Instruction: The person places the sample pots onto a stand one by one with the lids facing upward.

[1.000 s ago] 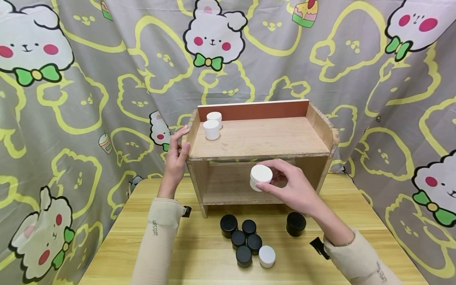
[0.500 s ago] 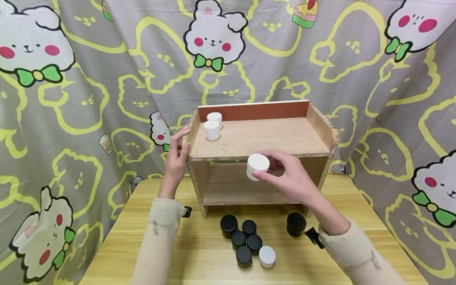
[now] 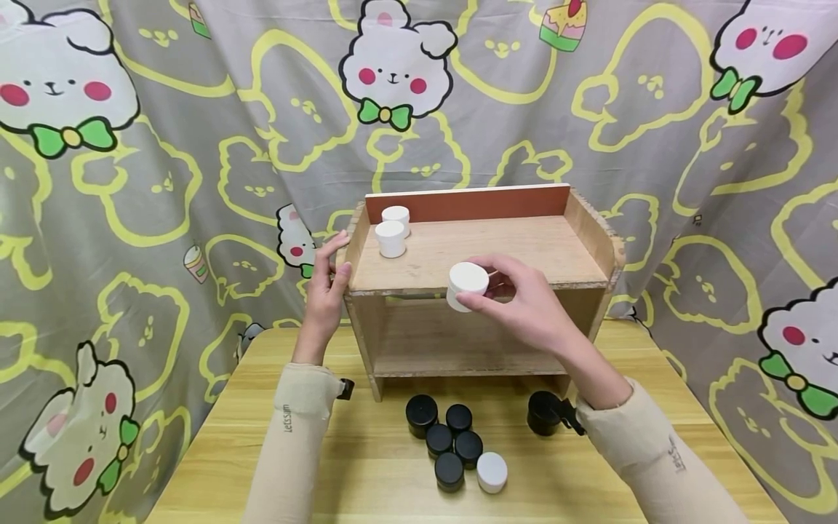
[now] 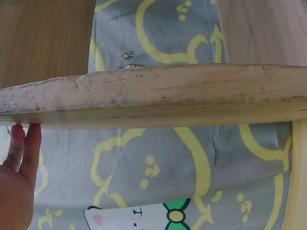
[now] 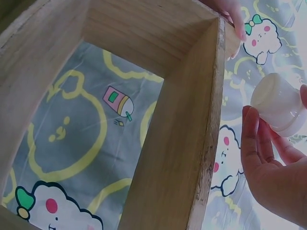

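My right hand (image 3: pixel 527 302) pinches a white lidded jar (image 3: pixel 468 285) between thumb and fingers, in front of the upper board's front edge. The right wrist view also shows this jar (image 5: pixel 278 103), beside the shelf. At the left my left hand (image 3: pixel 324 295) rests against the side panel of the wooden shelf (image 3: pixel 484 251). Straight fingers (image 4: pixel 31 151) touch that panel in the left wrist view. Two white jars (image 3: pixel 390 239) stand close together on the upper board, at its left end.
Several black-lidded jars (image 3: pixel 449 471) stand grouped on the wood-grain table (image 3: pixel 216 451), with one white jar (image 3: pixel 492 471) beside them. Another black jar (image 3: pixel 543 413) is farther right, partly behind my wrist strap. A patterned curtain (image 3: pixel 262 87) hangs behind the shelf.
My right hand has lifted the white jar upward and slightly left, from before the lower opening to the upper board's edge. The left hand stays on the side panel.
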`<state>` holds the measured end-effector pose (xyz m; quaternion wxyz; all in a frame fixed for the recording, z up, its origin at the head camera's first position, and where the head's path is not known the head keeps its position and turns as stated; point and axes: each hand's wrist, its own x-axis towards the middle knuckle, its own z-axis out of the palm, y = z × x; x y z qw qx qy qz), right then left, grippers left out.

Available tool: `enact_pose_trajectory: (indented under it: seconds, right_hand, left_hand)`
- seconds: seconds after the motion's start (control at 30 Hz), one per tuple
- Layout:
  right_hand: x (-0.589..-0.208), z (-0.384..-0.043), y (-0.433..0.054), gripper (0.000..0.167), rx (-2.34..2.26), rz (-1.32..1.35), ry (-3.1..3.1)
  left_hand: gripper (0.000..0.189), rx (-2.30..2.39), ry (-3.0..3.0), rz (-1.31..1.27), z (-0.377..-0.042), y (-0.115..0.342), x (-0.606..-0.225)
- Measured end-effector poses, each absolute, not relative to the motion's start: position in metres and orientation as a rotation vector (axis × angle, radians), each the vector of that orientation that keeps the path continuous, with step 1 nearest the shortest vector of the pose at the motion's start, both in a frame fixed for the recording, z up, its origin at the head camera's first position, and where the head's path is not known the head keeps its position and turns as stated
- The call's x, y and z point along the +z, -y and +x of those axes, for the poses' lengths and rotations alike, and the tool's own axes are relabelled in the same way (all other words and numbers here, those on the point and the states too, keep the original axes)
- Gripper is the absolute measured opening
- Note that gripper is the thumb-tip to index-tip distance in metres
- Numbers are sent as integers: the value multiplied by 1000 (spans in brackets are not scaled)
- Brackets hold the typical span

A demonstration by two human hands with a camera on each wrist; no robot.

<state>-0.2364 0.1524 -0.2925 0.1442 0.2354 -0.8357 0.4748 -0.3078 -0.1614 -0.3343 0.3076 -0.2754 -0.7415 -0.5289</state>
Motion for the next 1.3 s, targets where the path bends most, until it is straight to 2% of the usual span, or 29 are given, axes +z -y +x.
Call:
enact_pose_trajectory:
  seconds: [0.73, 1.3]
  right_hand:
    - [-271, -263, -142, 47, 1396, 625, 2428]
    - [-257, -303, -123, 48, 1327, 580, 2438]
  left_hand:
    - [43, -1411, 1959, -735, -309, 162, -336]
    - [43, -1400, 1957, -740, -309, 162, -335]
